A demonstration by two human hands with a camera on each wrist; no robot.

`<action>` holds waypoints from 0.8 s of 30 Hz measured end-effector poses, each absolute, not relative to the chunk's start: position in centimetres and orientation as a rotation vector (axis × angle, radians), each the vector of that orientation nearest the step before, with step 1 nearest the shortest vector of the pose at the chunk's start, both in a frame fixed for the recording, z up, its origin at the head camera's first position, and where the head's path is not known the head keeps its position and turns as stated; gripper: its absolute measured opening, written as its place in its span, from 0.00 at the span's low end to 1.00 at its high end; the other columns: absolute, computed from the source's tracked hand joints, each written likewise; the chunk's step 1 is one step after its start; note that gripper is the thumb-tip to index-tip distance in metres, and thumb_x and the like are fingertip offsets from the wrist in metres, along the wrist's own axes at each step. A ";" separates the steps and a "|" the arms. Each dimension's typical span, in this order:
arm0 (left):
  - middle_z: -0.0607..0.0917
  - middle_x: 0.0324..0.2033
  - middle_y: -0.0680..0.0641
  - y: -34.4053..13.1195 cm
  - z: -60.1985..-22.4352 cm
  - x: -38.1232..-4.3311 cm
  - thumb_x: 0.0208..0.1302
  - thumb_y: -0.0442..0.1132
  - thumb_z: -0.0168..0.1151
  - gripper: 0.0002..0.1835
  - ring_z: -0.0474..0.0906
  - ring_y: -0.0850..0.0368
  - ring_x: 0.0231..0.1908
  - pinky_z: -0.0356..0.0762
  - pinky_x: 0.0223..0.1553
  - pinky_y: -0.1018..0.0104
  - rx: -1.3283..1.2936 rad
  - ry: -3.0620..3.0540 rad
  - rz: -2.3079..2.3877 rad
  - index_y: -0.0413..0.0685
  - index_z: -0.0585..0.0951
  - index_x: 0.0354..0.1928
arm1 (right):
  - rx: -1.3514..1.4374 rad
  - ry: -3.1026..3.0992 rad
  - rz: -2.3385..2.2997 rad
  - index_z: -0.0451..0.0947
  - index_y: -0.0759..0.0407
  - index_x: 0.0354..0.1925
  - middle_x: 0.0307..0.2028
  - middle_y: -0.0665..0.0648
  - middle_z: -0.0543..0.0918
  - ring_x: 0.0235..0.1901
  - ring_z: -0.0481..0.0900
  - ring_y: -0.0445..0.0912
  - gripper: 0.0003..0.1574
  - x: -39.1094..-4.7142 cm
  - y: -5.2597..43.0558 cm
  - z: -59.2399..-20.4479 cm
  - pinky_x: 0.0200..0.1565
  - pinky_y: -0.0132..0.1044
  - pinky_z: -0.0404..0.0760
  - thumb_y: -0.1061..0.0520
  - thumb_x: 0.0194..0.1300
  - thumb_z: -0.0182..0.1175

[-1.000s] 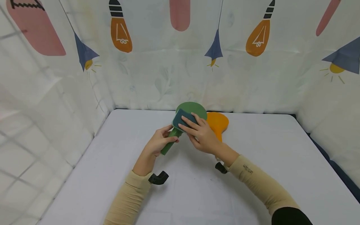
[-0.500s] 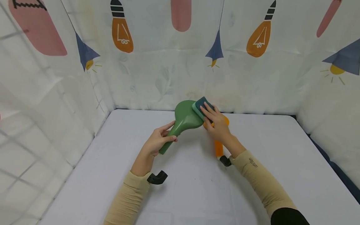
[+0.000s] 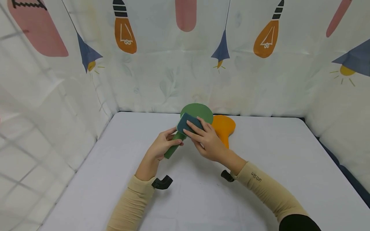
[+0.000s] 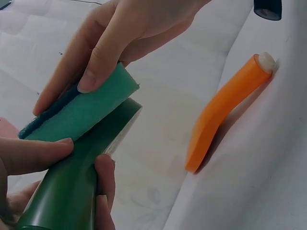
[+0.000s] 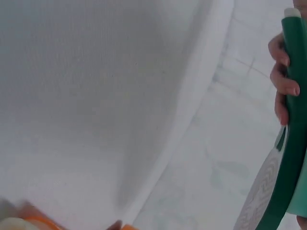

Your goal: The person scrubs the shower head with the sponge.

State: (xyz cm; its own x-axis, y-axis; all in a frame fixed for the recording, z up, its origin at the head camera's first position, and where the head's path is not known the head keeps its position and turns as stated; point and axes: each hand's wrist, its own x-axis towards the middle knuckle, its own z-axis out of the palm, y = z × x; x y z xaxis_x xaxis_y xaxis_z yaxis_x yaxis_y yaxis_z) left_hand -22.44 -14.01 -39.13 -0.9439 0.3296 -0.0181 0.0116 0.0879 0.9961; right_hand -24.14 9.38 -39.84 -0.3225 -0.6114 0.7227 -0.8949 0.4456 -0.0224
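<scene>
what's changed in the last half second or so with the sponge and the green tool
The sponge, gripped by the right hand, has moved left and nearer the person, from the right edge of the green tool's head to where head meets handle, about where it was a second ago. Nothing was taken or let go. The left hand still holds the handle; the orange tool lies as before.

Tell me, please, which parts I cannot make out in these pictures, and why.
Head view: lower handle of the orange tool, hidden by the right hand.
Head view: middle of the green tool, hidden by the sponge.
Left wrist view: lower end of the green tool, cut off by the bottom edge.
Right wrist view: most of the sponge, cut off by the right edge.
</scene>
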 end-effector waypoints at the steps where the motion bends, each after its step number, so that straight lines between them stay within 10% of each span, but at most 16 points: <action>1: 0.81 0.55 0.27 -14.0 -39.1 -22.4 0.72 0.29 0.60 0.34 0.84 0.53 0.43 0.75 0.48 0.60 0.340 2.126 1.946 0.34 0.62 0.77 | 1.276 -2.043 0.548 0.80 0.59 0.64 0.68 0.64 0.74 0.69 0.64 0.72 0.28 -24.0 9.3 -39.8 0.65 0.67 0.66 0.64 0.66 0.66; 24: 0.87 0.45 0.39 -13.8 -38.7 -22.0 0.71 0.27 0.62 0.38 0.83 0.53 0.43 0.73 0.51 0.57 0.434 2.129 1.916 0.43 0.60 0.79 | 0.759 -2.235 1.132 0.71 0.66 0.70 0.73 0.66 0.66 0.73 0.55 0.72 0.28 -27.6 14.7 -39.4 0.70 0.67 0.55 0.67 0.74 0.57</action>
State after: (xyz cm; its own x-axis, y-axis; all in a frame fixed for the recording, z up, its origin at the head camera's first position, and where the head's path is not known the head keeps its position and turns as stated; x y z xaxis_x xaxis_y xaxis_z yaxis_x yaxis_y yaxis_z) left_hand -22.04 -13.77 -38.66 -0.9262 0.3766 0.0173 0.0567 0.0940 0.9940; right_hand -27.59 14.70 -39.35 -0.7093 -0.2459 0.6607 -0.6781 0.4940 -0.5441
